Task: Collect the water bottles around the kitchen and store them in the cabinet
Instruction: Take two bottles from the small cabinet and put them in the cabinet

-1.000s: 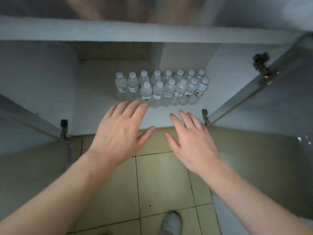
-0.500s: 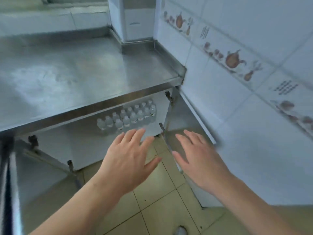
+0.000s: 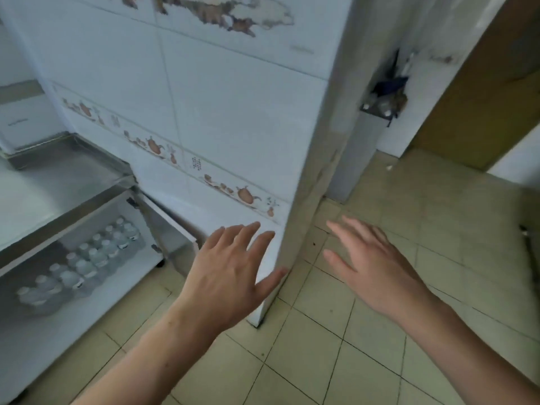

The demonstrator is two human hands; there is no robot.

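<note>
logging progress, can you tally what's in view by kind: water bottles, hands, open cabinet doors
water bottles: about 14, in two rows inside the cabinet, too blurred for an exact count
hands: 2, left hand and right hand, both holding nothing
open cabinet door: 1
total: about 17

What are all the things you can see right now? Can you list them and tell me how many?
water bottles: about a dozen or more, clear with white caps, standing in two rows inside the cabinet at lower left
cabinet: one, white, under the counter, its door open
counter: one, steel, at left above the cabinet
tiled wall: one, white with a brown picture border, centre
floor: beige tiles, right and bottom
wooden door: one, brown, upper right
left hand: open, empty, held out before the wall corner
right hand: open, empty, over the floor
</note>
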